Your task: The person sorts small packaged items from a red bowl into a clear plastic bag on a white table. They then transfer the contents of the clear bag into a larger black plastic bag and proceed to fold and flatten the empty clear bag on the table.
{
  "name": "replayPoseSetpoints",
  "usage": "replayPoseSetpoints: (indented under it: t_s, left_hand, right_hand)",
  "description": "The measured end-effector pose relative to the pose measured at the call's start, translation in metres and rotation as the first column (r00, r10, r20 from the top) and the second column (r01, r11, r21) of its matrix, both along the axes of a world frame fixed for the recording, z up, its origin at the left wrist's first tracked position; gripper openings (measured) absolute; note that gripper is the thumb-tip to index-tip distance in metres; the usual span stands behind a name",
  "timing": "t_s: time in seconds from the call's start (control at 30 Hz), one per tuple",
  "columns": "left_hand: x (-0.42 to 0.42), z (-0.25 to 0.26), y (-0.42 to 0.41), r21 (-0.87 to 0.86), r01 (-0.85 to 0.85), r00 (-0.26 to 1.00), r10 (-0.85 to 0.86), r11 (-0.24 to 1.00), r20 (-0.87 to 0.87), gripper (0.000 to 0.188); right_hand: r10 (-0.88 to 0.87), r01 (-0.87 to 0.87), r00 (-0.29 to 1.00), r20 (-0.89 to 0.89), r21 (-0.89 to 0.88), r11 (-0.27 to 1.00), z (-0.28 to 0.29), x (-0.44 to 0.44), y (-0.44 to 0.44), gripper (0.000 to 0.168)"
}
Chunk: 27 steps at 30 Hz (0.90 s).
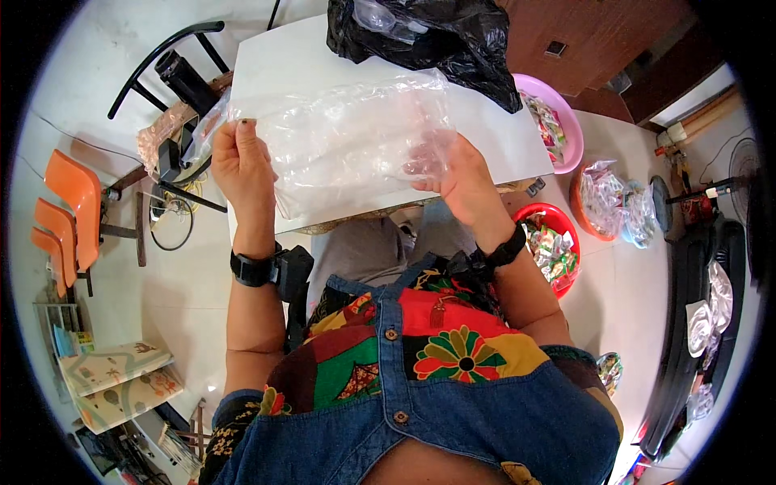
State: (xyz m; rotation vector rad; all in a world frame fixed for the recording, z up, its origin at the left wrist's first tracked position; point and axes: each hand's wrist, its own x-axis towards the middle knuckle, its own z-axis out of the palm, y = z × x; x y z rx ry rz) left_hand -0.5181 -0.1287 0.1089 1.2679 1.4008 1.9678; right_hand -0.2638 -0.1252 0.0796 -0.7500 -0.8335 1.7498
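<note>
A large clear plastic bag [345, 139] is stretched sideways between my two hands, above the near part of a white table [285, 60]. My left hand [244, 157] pinches its left end, thumb on top. At the bag's right end, my right hand [461, 173] has its fingers behind or inside the film; which of the two I cannot tell. The film looks crinkled, and nothing can be made out inside it. On the far side of the table lies a black plastic bag [424, 54] with clear plastic items [376, 17] in its opening.
Right of the table stand a pink basin [574, 136], a red basin [576, 242] and an orange basin [579, 203], all holding packets. A black-framed chair [139, 79] with a dark cylinder [185, 79] is at the left. Orange seats [79, 194] line the left wall.
</note>
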Motion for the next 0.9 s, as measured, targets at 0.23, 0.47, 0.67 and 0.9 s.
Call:
replayPoseSetpoints:
  t_s: [0.23, 0.47, 0.67, 0.9]
  left_hand:
    - [-0.008, -0.001, -0.003, -0.025, -0.045, 0.997, 0.046, 0.999, 0.056, 0.018]
    - [-0.021, -0.006, -0.002, -0.02, -0.083, 0.974, 0.085, 0.996, 0.21, 0.018]
    - [-0.011, -0.004, 0.005, -0.094, -0.057, 0.898, 0.092, 0.994, 0.43, 0.01]
    - [0.039, -0.023, -0.004, -0.021, 0.219, 0.783, -0.163, 0.975, 0.6, 0.012]
  right_hand:
    - [-0.189, 0.162, 0.975, 0.113, 0.216, 0.963, -0.011, 0.008, 0.009, 0.013]
    - [-0.279, 0.288, 0.958, -0.074, 0.19, 0.939, -0.021, 0.024, 0.025, 0.016]
    - [0.15, -0.161, 0.974, -0.172, -0.054, 0.986, -0.009, -0.004, 0.008, 0.034]
    - [0.294, -0.265, 0.951, -0.099, 0.237, 0.935, -0.02, -0.073, -0.013, 0.043]
